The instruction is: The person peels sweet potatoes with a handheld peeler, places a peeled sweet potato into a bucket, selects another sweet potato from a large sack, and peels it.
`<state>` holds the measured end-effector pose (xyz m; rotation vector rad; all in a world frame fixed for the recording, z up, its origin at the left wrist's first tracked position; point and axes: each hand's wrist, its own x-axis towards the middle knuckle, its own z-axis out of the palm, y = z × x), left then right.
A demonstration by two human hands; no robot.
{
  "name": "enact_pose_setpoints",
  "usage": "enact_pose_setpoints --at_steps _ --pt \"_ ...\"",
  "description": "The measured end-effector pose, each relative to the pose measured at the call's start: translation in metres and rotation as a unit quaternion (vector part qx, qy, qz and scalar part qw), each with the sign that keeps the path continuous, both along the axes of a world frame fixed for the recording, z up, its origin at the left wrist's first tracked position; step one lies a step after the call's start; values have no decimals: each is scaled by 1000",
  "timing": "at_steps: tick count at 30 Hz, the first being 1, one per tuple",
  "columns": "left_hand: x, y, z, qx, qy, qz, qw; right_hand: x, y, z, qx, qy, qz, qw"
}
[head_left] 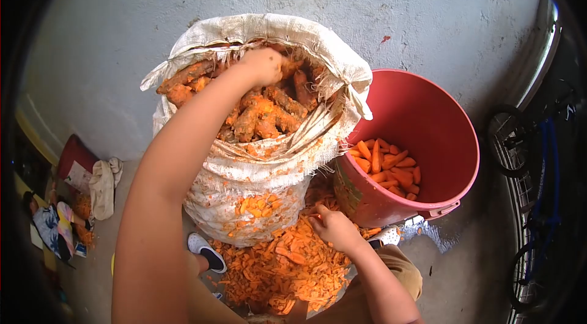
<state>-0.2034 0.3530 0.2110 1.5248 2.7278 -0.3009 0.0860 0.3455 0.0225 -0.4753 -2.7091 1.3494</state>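
A large white woven sack (244, 202) stands open, full of rough, unpeeled carrots (269, 113). My left hand (264, 66) reaches into its mouth, fingers curled down on a carrot (291, 68) near the back; the fingertips are hidden. Low in front of the sack, my right hand (333, 229) is closed, thumb and fingers pinched together over a heap of orange peelings (287, 269). Whatever it holds is too small or hidden to name. To the right, a red bucket (428, 122) contains several peeled carrots (388, 165).
A grey-blue wall (403, 12) rises right behind the sack and bucket. On the right stands a bicycle (526, 202) with its wheel near the bucket. At the left, another person's patterned clothing (49, 226) shows beside a pale cloth bag (104, 186). My shoes flank the peelings.
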Motion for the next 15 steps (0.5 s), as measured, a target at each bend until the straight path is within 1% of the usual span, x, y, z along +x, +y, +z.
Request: enact_pose_setpoints --at_steps 1,3,6,10,13,15 --pt "-1 -7 -8 -11 14 -19 1000 -1 -1 0 9 -5 4 1000" --pt "-2 -20 -24 -33 41 -56 997 -2 -1 5 -11 -15 10 1000" --pt "1 -31 -34 -9 27 -80 996 -3 -2 7 -17 -32 16 999" --pt "22 -26 -41 20 8 -214 977 -4 -3 0 -8 -23 17 1000" --pt "37 -16 -45 9 23 -233 972 -5 -3 4 -3 -31 23 999" --pt "39 -10 -49 -6 5 -226 974 -6 -3 2 -11 -30 20 999"
